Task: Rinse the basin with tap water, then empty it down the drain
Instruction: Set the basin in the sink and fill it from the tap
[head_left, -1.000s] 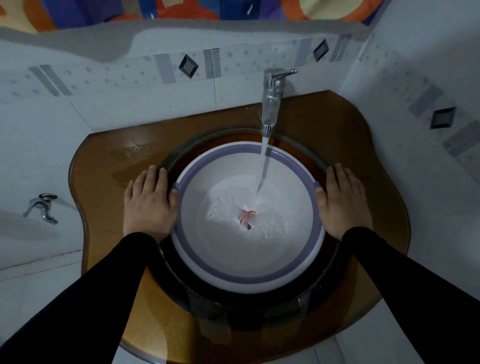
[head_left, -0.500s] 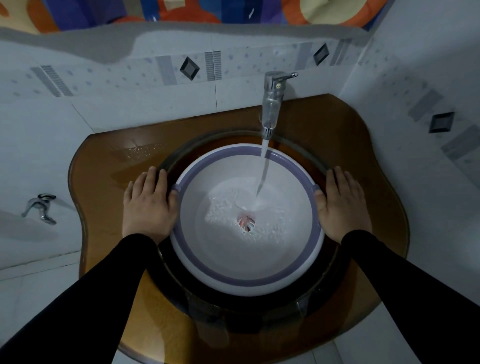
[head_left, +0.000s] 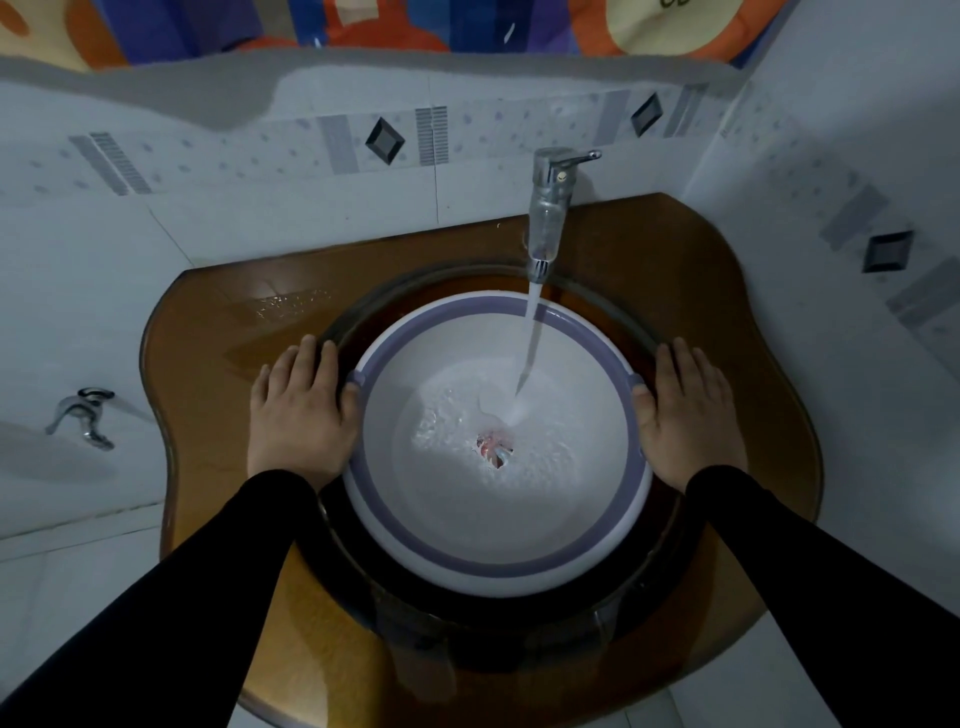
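Two arms in black sleeves reach forward. The left hand (head_left: 298, 410) and the right hand (head_left: 688, 413) hold the white basin (head_left: 467, 540) by its purple rim, one on each side, fingers flat and thumbs on the rim. The basin sits inside the dark round sink (head_left: 363, 587) in a brown counter (head_left: 208, 322). Water (head_left: 530, 348) runs from the shiny tap (head_left: 548, 208) into the basin. Behind is a tiled wall (head_left: 208, 171).

White purple-rimmed basin (head_left: 498, 519) upright under running tap (head_left: 548, 208)

Sink (head_left: 691, 332) bowl mostly hidden under basin (head_left: 498, 566); sleeves (head_left: 156, 613) cut off at bottom edge; basin-floor mark (head_left: 493, 449) blurred.
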